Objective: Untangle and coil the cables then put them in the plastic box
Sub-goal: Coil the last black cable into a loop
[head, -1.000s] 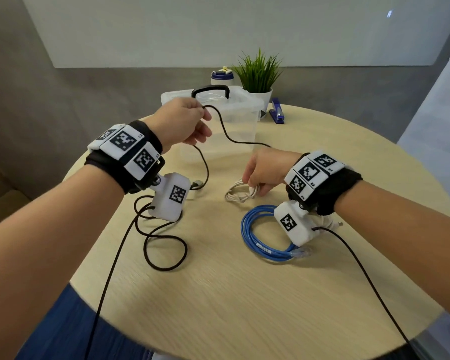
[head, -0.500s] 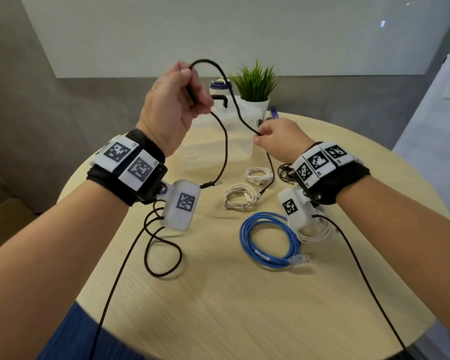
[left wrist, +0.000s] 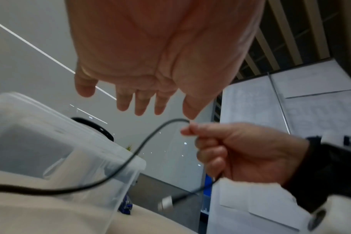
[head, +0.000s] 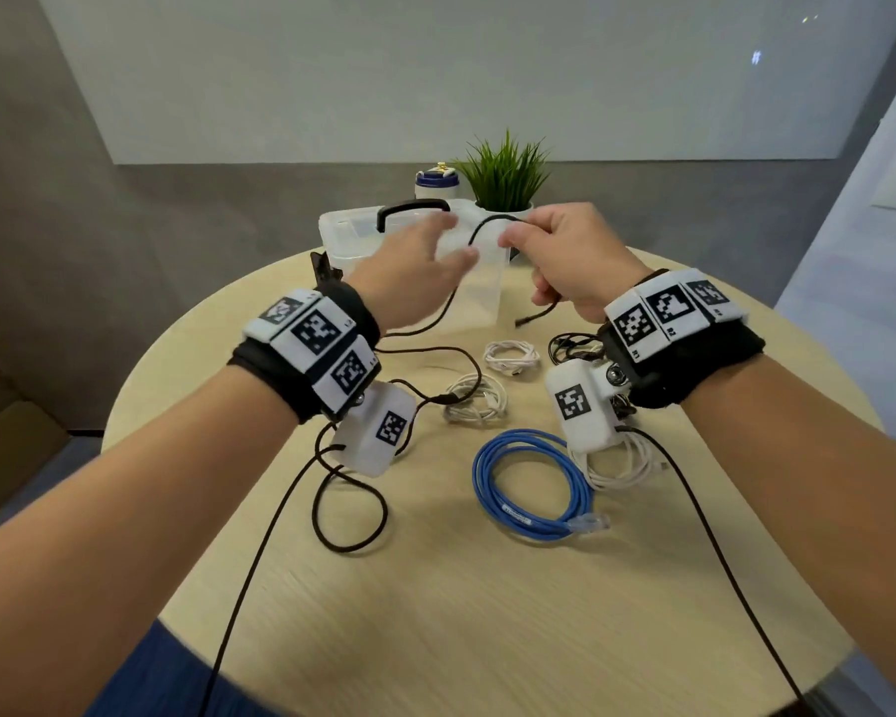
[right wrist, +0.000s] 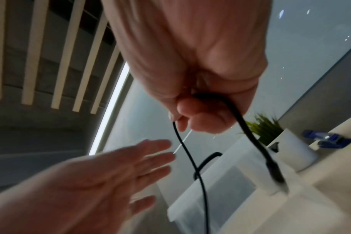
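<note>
My right hand (head: 518, 245) grips a thin black cable (head: 448, 302) in front of the clear plastic box (head: 353, 240). The cable arches out of its fingertips and drops left onto the table. Its short plug end (head: 526, 319) hangs below the fist. In the right wrist view the fingers (right wrist: 198, 114) curl round the black cable (right wrist: 182, 142). My left hand (head: 448, 245) hovers just left of it, fingers spread, holding nothing. The left wrist view shows its straight fingers (left wrist: 138, 104) above the black cable (left wrist: 148, 139) and plug (left wrist: 166, 204).
On the round wooden table (head: 487, 613) lie a coiled blue cable (head: 534, 483), three white cable bundles (head: 474, 401) (head: 510, 354) (head: 619, 465) and a small black tangle (head: 570, 344). Behind the box stand a potted plant (head: 505, 178) and a jar (head: 437, 181). Wrist-camera leads trail to the near edge.
My left hand has let go of the black cable, opened and dropped from its raised position to the box front. My right hand now holds the cable alone, slightly higher.
</note>
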Demonstrator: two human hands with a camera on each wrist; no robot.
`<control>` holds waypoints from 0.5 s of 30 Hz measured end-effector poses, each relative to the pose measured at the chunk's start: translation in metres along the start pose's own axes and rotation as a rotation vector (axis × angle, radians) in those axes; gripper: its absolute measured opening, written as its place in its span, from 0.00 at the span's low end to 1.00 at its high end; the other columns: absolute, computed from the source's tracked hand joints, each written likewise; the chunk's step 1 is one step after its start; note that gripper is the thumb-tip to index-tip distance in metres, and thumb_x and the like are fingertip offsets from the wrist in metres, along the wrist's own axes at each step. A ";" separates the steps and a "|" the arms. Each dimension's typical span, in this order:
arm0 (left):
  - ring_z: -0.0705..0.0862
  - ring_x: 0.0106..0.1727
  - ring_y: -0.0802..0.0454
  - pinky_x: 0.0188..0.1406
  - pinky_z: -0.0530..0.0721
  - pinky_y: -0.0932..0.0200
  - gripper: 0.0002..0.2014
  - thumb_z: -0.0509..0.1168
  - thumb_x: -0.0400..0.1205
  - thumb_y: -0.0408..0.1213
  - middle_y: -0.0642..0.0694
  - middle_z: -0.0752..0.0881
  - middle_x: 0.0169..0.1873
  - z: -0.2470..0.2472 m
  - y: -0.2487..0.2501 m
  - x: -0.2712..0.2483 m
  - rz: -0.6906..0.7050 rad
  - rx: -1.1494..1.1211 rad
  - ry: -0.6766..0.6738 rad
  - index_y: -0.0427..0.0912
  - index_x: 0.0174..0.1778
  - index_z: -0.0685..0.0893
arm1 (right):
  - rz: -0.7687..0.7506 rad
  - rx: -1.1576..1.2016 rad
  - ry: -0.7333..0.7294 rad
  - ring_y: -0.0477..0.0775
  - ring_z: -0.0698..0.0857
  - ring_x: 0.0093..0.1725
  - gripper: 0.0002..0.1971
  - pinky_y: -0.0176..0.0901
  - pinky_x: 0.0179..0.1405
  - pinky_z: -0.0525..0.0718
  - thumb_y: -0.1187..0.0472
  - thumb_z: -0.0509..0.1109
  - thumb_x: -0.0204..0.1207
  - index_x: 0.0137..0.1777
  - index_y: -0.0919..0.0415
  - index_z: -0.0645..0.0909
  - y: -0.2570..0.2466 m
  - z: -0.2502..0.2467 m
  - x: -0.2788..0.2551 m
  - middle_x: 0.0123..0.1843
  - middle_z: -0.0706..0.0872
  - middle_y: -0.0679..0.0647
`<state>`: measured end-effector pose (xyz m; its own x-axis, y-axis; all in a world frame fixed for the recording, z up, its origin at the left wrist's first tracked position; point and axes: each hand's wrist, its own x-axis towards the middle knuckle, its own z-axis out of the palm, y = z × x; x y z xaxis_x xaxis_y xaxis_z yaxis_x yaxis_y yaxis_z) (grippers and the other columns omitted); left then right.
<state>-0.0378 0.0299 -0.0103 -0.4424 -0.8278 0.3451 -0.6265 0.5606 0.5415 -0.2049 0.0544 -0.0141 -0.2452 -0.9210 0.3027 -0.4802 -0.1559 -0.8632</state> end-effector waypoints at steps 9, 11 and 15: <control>0.73 0.30 0.59 0.27 0.71 0.65 0.09 0.57 0.86 0.41 0.53 0.76 0.29 0.013 0.001 0.004 0.081 -0.128 0.080 0.42 0.45 0.78 | -0.044 0.400 -0.253 0.44 0.64 0.15 0.13 0.35 0.17 0.69 0.55 0.62 0.85 0.43 0.62 0.78 -0.027 -0.007 -0.027 0.18 0.67 0.47; 0.78 0.32 0.58 0.27 0.75 0.71 0.11 0.55 0.87 0.38 0.50 0.80 0.31 0.013 -0.001 0.005 0.016 -0.268 0.089 0.39 0.42 0.79 | -0.048 0.460 -0.259 0.44 0.65 0.15 0.12 0.35 0.19 0.71 0.55 0.62 0.85 0.43 0.62 0.77 -0.030 -0.009 -0.031 0.18 0.67 0.47; 0.83 0.28 0.52 0.21 0.76 0.72 0.13 0.54 0.87 0.37 0.45 0.80 0.30 0.017 -0.011 0.004 -0.114 -0.260 -0.028 0.41 0.41 0.80 | -0.035 0.603 -0.207 0.47 0.67 0.16 0.14 0.42 0.25 0.76 0.54 0.60 0.86 0.42 0.61 0.76 -0.035 -0.013 -0.031 0.19 0.68 0.47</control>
<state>-0.0438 0.0207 -0.0275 -0.3980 -0.8822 0.2516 -0.4893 0.4361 0.7553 -0.1916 0.0930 0.0123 -0.0410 -0.9522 0.3028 0.0883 -0.3054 -0.9481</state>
